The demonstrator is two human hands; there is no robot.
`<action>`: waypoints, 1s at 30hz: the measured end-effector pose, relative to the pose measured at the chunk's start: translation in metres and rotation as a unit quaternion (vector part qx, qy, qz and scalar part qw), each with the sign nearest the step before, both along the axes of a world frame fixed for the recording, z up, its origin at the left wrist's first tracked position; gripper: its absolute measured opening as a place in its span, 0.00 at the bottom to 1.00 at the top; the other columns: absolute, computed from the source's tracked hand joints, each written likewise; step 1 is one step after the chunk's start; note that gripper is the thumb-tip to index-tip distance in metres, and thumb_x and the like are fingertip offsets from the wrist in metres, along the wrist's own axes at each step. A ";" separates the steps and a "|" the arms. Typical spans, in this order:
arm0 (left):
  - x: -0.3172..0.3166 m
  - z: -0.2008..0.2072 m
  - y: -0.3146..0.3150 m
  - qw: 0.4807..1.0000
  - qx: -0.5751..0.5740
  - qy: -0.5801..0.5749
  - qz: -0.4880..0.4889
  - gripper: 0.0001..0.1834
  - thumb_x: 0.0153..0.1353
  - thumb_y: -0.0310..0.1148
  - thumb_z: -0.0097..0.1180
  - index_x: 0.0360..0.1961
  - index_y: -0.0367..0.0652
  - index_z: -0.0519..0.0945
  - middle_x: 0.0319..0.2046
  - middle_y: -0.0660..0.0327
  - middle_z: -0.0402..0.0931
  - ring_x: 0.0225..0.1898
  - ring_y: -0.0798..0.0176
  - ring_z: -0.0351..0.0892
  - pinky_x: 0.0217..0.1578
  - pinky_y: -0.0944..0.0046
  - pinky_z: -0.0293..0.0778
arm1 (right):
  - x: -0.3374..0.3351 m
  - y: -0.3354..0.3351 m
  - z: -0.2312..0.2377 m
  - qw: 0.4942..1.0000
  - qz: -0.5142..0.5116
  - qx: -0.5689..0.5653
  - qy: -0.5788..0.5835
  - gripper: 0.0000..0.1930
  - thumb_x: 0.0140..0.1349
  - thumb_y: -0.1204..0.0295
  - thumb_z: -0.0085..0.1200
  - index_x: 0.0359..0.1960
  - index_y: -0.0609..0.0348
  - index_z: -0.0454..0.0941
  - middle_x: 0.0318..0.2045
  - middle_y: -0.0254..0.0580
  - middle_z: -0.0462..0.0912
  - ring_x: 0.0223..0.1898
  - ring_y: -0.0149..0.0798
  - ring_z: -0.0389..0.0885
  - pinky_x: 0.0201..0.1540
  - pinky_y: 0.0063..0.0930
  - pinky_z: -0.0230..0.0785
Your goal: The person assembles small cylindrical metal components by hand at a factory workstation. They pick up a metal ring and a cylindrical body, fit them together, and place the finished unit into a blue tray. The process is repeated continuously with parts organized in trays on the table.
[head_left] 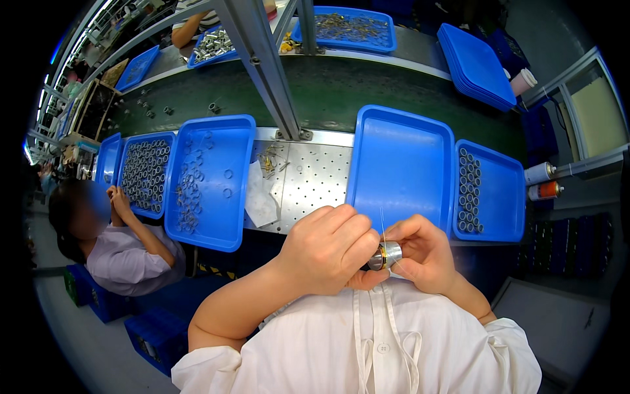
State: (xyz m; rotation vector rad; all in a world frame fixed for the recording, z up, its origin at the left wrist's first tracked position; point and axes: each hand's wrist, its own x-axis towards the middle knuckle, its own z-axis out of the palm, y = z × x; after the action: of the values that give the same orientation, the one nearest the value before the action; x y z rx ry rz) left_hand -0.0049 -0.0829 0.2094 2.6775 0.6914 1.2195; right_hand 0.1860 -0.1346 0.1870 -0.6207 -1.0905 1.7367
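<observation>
Close in front of my chest, both hands meet around a small silver metal cylinder (394,253) lying on its side, with a yellowish band near its left end. My left hand (328,249) is closed, its thumb and fingertips at the cylinder's darker left end. My right hand (425,255) pinches the right end between thumb and fingers. A thin pale strand (382,220) sticks up between the hands; I cannot tell what it is fixed to. Just beyond lies a large blue tray (403,164) with its bottom bare.
Blue trays of metal rings stand at right (505,197) and left (146,174); another tray (210,197) holds thin clear rings. Small brass-coloured pieces (269,161) and a white sheet (260,197) lie on the perforated metal top (318,174). A metal post (262,72) rises ahead. A co-worker (125,249) sits left.
</observation>
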 end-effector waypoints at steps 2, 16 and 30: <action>0.003 -0.004 -0.002 1.000 0.002 -0.015 0.004 0.20 0.51 0.48 0.54 0.19 0.42 0.68 0.18 0.63 0.65 0.17 0.63 0.66 0.16 0.68 0.62 | 0.001 -0.001 0.001 1.000 -0.003 0.009 -0.007 0.19 0.52 0.79 0.60 0.45 0.67 0.66 0.43 0.47 0.73 0.45 0.33 0.74 0.49 0.28 0.68; 0.013 -0.004 -0.005 0.998 -0.025 -0.057 0.003 0.23 0.53 0.51 0.54 0.18 0.42 0.66 0.17 0.63 0.63 0.15 0.64 0.65 0.14 0.68 0.62 | 0.000 0.001 -0.001 0.992 -0.050 0.110 -0.027 0.18 0.52 0.78 0.61 0.43 0.68 0.69 0.41 0.49 0.75 0.38 0.34 0.74 0.45 0.28 0.68; 0.008 0.006 -0.010 0.919 -0.361 -0.151 -0.032 0.22 0.41 0.22 0.62 0.40 0.38 0.71 0.35 0.58 0.73 0.29 0.62 0.73 0.30 0.67 0.73 | 0.003 0.013 0.009 0.897 -0.206 0.299 -0.251 0.20 0.41 0.84 0.64 0.39 0.60 0.74 0.37 0.48 0.78 0.37 0.41 0.79 0.38 0.28 0.73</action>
State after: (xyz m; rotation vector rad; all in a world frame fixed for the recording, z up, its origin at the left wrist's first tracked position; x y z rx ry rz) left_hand 0.0032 -0.0932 0.2157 1.8479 0.7971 1.0513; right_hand 0.1893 -0.1213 0.1962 -0.8453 -1.6202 0.8127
